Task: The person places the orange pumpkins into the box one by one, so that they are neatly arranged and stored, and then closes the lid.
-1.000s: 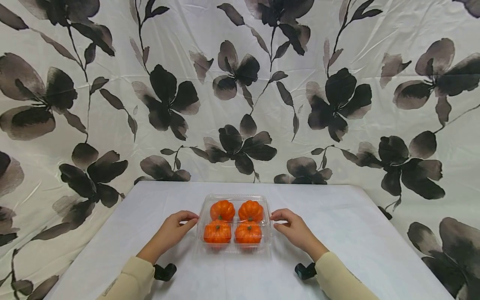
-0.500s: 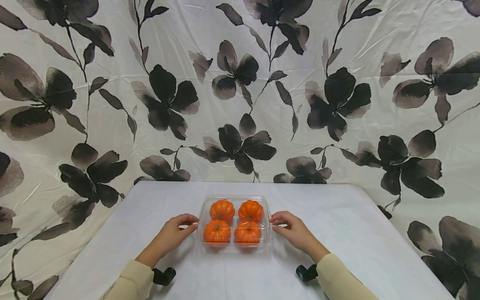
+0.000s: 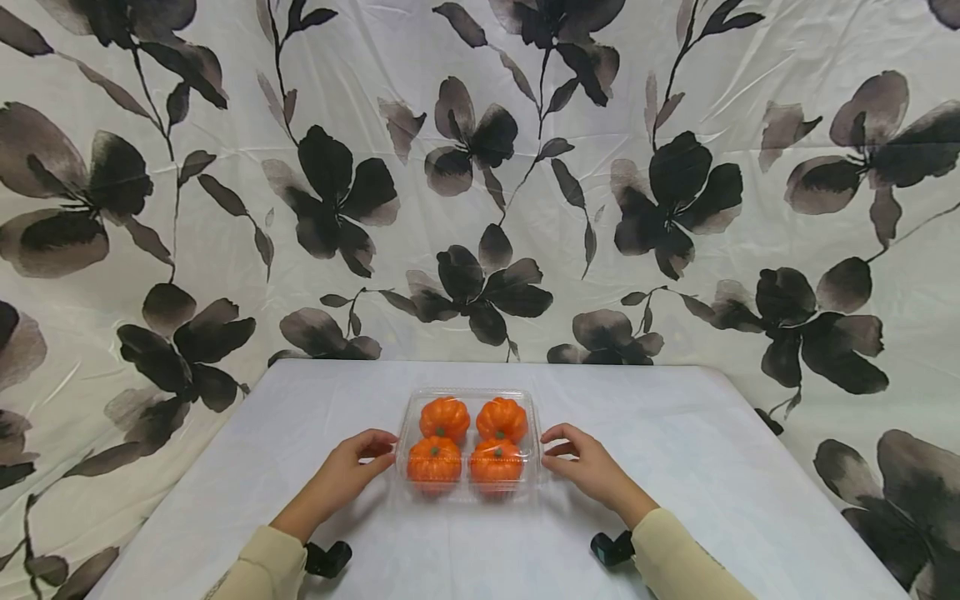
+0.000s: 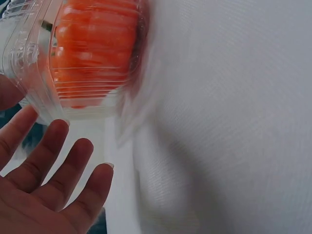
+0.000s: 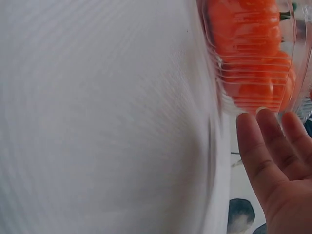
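A clear plastic clamshell container (image 3: 465,479) stands closed on the white-covered table, with several small orange pumpkins (image 3: 498,461) inside. In the head view my left hand (image 3: 341,475) is at its left side, with thumb and forefinger tips apart at the edge. The left wrist view shows the thumb (image 4: 9,93) at the container's rim and the other fingers (image 4: 80,158) spread, extended toward its side. Across from it, my right hand (image 3: 588,467) has its fingertips at the right edge. Straight right fingers (image 5: 258,146) reach the container's ribbed side in the right wrist view; that thumb is mostly hidden.
The white table (image 3: 637,417) reaches past the container on both sides. Behind it hangs a pale curtain (image 3: 480,192) with dark flowers. Black wrist cameras (image 3: 327,558) sit below the beige sleeves (image 3: 262,562), low over the table.
The container stays in the same place. Both hands keep to its sides, with only slight shifts of the thumbs and fingers.
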`<state>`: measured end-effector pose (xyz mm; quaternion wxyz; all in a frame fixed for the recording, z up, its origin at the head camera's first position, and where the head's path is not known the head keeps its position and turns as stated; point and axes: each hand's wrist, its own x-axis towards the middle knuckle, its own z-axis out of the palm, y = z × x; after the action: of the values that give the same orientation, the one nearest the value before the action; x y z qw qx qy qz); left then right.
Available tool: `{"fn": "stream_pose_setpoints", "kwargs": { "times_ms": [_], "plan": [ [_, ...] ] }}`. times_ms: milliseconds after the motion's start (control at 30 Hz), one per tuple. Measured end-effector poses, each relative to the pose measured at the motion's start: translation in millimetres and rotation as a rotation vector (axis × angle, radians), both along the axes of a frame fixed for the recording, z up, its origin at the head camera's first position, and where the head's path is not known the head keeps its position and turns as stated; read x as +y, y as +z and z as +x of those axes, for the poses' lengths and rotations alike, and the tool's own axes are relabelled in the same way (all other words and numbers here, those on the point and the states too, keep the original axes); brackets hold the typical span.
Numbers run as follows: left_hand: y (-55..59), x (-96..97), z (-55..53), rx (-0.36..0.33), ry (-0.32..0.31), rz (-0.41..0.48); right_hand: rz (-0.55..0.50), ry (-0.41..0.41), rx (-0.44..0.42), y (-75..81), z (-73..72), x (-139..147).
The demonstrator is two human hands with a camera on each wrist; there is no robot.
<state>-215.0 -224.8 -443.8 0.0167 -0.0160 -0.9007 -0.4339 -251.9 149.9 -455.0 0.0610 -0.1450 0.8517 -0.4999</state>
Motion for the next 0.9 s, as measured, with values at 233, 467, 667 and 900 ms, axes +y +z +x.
{"fn": "stream_pose_setpoints", "kwargs": {
  "times_ms": [233, 467, 667, 900],
  "plan": [
    [-2.8, -0.4, 0.4, -0.054, -0.022, 0.143, -0.099, 0.051, -0.09, -2.1, 1.3, -2.1],
    [-3.3, 0.6, 2.8, -0.18, -0.039, 0.204, -0.106, 0.09, -0.166, -1.3, 2.7, -2.9],
    [-1.9, -0.3, 5.4, -0.215, -0.098, 0.228, -0.126, 0.126, -0.2, -1.7, 3.7, -1.4],
    [-3.3, -0.7, 8.1, -0.275, -0.166, 0.298, -0.154, 0.145, -0.242, -5.5, 4.2, -1.4]
  ]
}}
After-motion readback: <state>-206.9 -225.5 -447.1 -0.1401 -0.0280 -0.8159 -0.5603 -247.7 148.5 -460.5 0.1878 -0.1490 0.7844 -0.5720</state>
